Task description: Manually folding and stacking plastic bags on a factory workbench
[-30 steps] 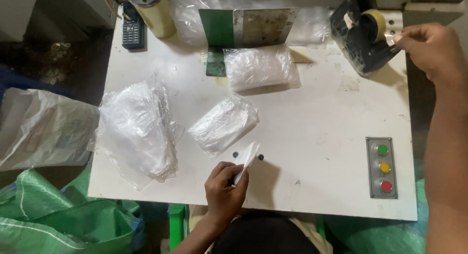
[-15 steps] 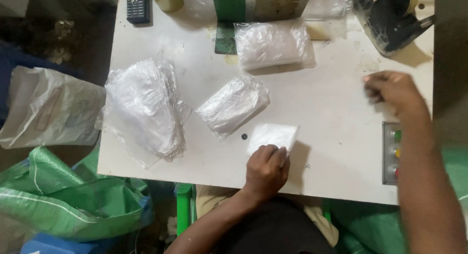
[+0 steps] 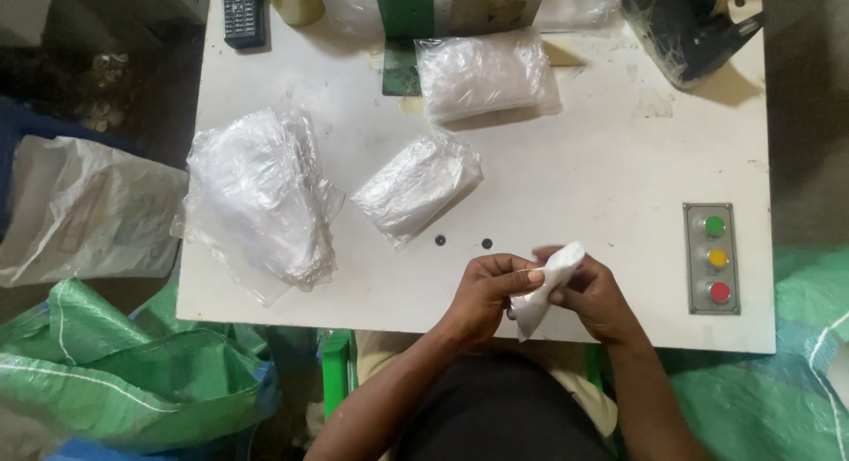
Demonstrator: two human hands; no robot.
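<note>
Left hand (image 3: 485, 295): closed on the small white folded piece (image 3: 546, 282), thumb and fingers pinching its left side, above the table's near edge.
Right hand (image 3: 594, 295): gripping the same white piece from the right; the two hands touch around it.
White piece: crumpled, tilted, upper end poking out above the fingers.
Table (image 3: 601, 160): white top.
Clear bags: a loose crumpled heap (image 3: 258, 200) at the left, a flat packet (image 3: 416, 185) in the middle, a fuller packet (image 3: 485, 73) near the far edge.
Button panel (image 3: 715, 257): at the right, with green, yellow and red buttons.
Phone (image 3: 242, 13): dark, at the far left corner.
Green sacks (image 3: 115, 372): on the floor, left of the table.
</note>
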